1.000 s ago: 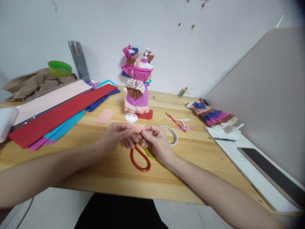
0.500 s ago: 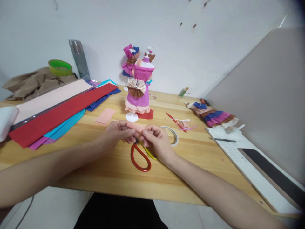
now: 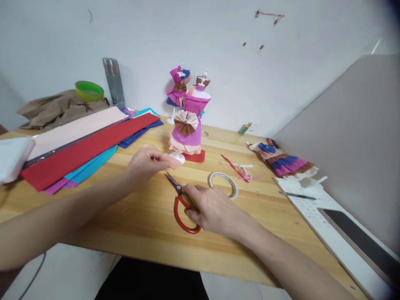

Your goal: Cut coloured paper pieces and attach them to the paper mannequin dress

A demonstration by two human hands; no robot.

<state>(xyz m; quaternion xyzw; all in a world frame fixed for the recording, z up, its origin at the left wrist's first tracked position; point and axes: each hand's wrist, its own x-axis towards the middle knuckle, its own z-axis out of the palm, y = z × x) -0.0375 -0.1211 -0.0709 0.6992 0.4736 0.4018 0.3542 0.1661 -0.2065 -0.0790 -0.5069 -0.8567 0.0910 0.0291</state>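
Note:
My left hand pinches a small piece of peach paper by its left end, above the table. My right hand has its fingers closed around the yellow-lined handle of the scissors, which have red loops and short dark blades. The scissors lie on the wood with their blades pointing toward the paper. Just behind the paper stands a small dress form in a purple paper dress with a pleated cream and brown rosette. A roll of white tape lies beyond my right hand.
Red, blue and pink paper sheets lie at the left near a green tape roll and a grey bottle. Paper scraps, a striped paper dress and a white board with a phone-like dark slab are at the right.
My hands have moved apart. The right has let go of the peach paper and come down onto the scissors, while the left keeps the paper. The whole view has shifted slightly.

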